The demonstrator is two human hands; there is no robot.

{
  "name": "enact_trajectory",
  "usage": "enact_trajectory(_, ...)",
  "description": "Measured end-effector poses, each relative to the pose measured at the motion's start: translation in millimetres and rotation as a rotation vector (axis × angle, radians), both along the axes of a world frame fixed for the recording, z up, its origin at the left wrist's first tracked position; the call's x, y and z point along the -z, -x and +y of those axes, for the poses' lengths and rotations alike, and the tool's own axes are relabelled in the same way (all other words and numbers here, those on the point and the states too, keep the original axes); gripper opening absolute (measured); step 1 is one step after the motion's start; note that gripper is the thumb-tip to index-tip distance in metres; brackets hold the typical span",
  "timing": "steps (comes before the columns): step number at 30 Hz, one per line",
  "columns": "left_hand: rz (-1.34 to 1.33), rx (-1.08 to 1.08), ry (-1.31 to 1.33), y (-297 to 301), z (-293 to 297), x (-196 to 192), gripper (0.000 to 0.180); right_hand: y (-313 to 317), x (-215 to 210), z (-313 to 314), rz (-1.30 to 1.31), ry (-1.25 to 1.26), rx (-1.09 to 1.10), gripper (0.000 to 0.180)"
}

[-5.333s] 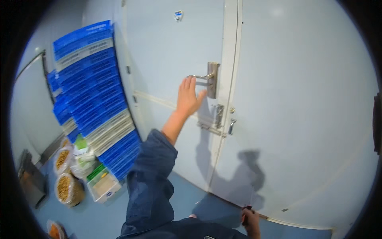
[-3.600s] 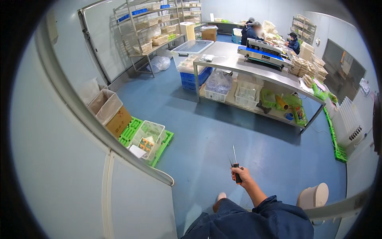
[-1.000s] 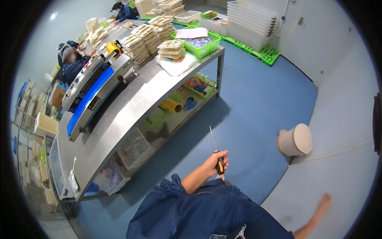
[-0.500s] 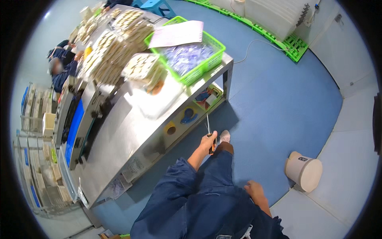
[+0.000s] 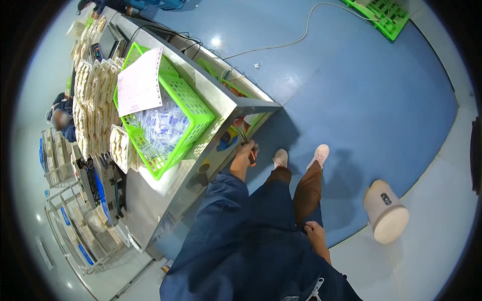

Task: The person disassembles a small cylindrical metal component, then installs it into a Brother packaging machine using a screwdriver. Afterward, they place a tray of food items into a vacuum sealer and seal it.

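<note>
1. The left hand point(image 5: 244, 153) is closed around the orange-and-black handle of a thin metal-bladed tool point(image 5: 247, 145), probably a screwdriver; its blade points up toward the near corner of the long stainless-steel table point(image 5: 236, 106).
2. The right hand point(image 5: 315, 235) hangs loosely curled against the dark blue jacket, beside the brown trouser leg; it appears to hold nothing.
3. A bright green plastic mesh basket point(image 5: 193, 108) of clear packets sits near that corner, with a white paper sheet point(image 5: 139, 83) across it.
4. A white cylindrical bin point(image 5: 385, 210) stands on the blue floor, well apart.
</note>
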State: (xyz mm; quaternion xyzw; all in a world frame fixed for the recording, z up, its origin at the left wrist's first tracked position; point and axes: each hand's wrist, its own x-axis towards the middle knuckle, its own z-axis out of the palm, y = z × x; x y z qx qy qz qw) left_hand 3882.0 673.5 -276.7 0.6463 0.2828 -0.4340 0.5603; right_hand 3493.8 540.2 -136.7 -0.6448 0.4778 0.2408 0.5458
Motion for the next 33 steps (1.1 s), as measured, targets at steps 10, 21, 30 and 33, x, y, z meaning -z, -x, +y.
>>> enact_trajectory(10, 0.301, -0.127, 0.411, 93.4, -194.5, -132.0, 0.009, -130.3, -66.6, -210.1, -0.449, 0.123, 0.034, 0.026)
enact_trajectory(21, 0.169, -0.303, 0.413, -11.1, -296.2, -147.2, 0.021, -303.3, -22.0, -294.6, -0.452, -0.078, -0.220, 0.027)
enact_trajectory(30, 0.246, -0.296, 0.364, -119.5, -377.3, -166.1, 0.022, -466.5, -40.0, -370.9, -0.660, 0.373, -0.409, 0.030)
enact_trajectory(33, 0.205, -0.146, 0.464, -155.6, -394.9, -181.5, 0.012, -512.2, -29.7, -393.0, -0.528, 0.082, -0.390, 0.028)
